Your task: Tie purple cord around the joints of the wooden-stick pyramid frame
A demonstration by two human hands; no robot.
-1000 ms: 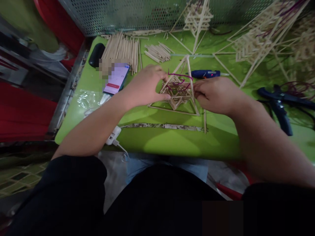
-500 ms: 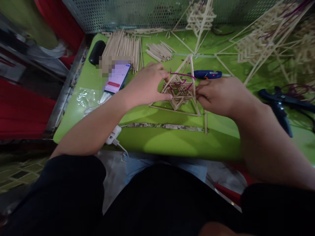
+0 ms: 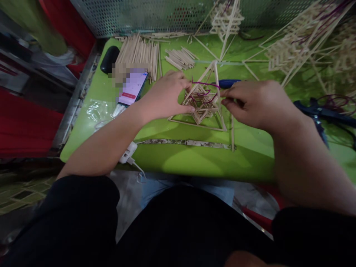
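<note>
A pyramid-shaped frame of thin wooden sticks (image 3: 198,127) stands on the green table, with a smaller lattice of stacked sticks (image 3: 202,111) inside it. Purple string (image 3: 205,84) runs across the frame and loops over the lattice. My left hand (image 3: 168,92) grips the frame and lattice from the left, thumb at the front and fingers behind. At the right side, my right hand (image 3: 250,104) is closed in a pinch by the slanting stick, close to the string's end. What its fingertips hold is too small to make out. Behind it lies a blue glue gun (image 3: 228,83), partly covered.
Loose sticks (image 3: 139,52) and a shorter bundle (image 3: 180,58) lie at the back. A phone (image 3: 133,88) and a white charger (image 3: 129,152) are on the left. Dark cutters (image 3: 317,111) lie right, below finished stick structures (image 3: 289,52). A patterned strip (image 3: 189,142) crosses the front.
My right hand has drawn back slightly to the right and up, its fingers out of the lattice, now covering more of the glue gun. My left hand and the frame stay put.
</note>
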